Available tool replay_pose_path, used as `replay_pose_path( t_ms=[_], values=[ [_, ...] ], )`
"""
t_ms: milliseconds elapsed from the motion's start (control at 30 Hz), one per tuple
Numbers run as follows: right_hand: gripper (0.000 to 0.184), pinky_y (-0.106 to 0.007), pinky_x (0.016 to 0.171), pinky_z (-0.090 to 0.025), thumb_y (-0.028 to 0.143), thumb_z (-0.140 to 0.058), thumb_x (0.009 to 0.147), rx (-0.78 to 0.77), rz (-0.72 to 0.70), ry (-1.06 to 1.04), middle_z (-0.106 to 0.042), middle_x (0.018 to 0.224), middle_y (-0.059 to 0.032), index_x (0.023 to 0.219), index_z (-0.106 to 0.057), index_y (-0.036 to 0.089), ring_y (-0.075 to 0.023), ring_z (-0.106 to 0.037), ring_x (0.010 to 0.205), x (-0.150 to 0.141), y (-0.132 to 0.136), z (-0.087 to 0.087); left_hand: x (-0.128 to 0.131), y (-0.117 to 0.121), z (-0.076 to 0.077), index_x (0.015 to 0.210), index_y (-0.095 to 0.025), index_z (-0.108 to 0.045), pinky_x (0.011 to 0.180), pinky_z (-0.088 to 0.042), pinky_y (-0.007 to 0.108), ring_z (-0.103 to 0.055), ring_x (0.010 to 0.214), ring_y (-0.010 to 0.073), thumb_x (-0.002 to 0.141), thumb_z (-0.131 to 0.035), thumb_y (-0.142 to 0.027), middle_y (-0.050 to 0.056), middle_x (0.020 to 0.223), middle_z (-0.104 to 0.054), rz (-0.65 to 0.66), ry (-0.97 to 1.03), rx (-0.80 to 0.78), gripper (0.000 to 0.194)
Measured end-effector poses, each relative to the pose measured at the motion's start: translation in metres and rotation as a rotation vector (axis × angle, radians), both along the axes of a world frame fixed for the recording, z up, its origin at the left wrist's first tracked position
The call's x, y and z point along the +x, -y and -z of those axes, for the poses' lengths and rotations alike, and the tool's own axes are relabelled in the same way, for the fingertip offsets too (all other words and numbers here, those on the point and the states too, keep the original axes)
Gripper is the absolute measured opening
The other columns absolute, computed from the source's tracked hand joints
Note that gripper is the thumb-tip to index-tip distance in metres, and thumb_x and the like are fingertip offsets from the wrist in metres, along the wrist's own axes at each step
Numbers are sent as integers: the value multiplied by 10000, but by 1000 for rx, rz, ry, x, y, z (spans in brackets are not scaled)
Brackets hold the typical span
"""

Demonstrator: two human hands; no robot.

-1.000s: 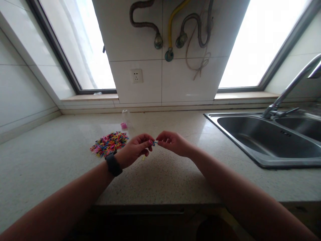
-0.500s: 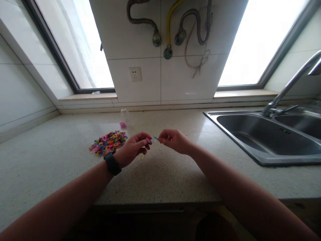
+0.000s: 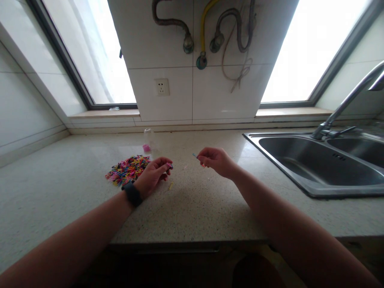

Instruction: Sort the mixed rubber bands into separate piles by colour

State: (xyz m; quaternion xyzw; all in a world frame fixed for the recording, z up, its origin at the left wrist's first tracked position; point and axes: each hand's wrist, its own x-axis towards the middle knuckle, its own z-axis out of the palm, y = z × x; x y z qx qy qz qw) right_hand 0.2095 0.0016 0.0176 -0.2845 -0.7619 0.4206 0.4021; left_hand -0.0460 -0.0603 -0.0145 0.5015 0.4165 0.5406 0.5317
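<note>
Small rubber bands in many colours lie in a pile (image 3: 127,170) on the counter. Right of the pile, my left hand (image 3: 154,175), with a dark watch on its wrist, is closed on a few pink and dark rubber bands (image 3: 169,165) that show at its fingertips. My right hand (image 3: 216,161) pinches a blue rubber band (image 3: 195,155), which sticks out to the left of the thumb and finger. A bit of orange-red shows just under that hand. One yellow rubber band (image 3: 171,185) rests on the counter beside my left hand.
Behind the pile a clear plastic bottle (image 3: 148,136) lies near a pink cap (image 3: 146,148). At the right a steel sink (image 3: 300,160) with a tap (image 3: 345,104) is set into the pale speckled counter (image 3: 195,216). Hoses and a socket (image 3: 162,87) are on the tiled wall.
My hands have drawn apart, the left one moving left with its rubber bands and the right one moving right with the blue rubber band. Earlier their fingertips nearly met.
</note>
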Motion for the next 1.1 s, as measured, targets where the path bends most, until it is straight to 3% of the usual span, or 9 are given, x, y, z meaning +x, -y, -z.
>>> replay_pose_path(
  t_ms=[367, 567, 667, 867, 1100],
  values=[
    [245, -240, 527, -381, 398, -686, 783, -8, -41, 27, -579, 649, 6, 809, -651, 157, -97, -491, 578, 0, -2, 4, -2, -2, 6, 945, -167, -634, 500, -417, 189, -525, 634, 85, 777, -742, -320, -8, 780, -570, 31, -20, 3, 251],
    [257, -232, 531, -371, 404, -683, 791, 7, -55, 109, -581, 660, 4, 831, -669, 151, -95, -476, 586, 0, -2, 9, 1, 1, 2, 927, -167, -637, 506, -415, 190, -526, 634, 86, 761, -754, -334, -10, 776, -569, 27, -28, -13, 264],
    [240, -222, 522, -353, 386, -668, 806, 43, -76, 205, -575, 651, 12, 850, -678, 150, -91, -468, 575, 1, 1, 8, 2, 1, 1, 920, -166, -635, 506, -411, 189, -528, 631, 85, 760, -754, -333, -7, 780, -576, 29, -37, -15, 260],
    [138, -217, 566, -342, 266, -646, 819, 269, -189, 529, -630, 681, 14, 895, -728, 186, -85, -497, 582, 4, 4, 7, -1, -3, 6, 925, -168, -634, 513, -410, 190, -529, 626, 86, 776, -742, -336, -1, 784, -585, 48, -47, -2, 249],
    [134, -234, 615, -375, 249, -649, 817, 324, -243, 665, -676, 730, -3, 899, -746, 208, -109, -572, 633, 2, 3, 10, -3, -4, 9, 944, -171, -633, 512, -411, 182, -524, 633, 82, 802, -719, -332, -1, 783, -583, 59, -98, 8, 232]
  ],
)
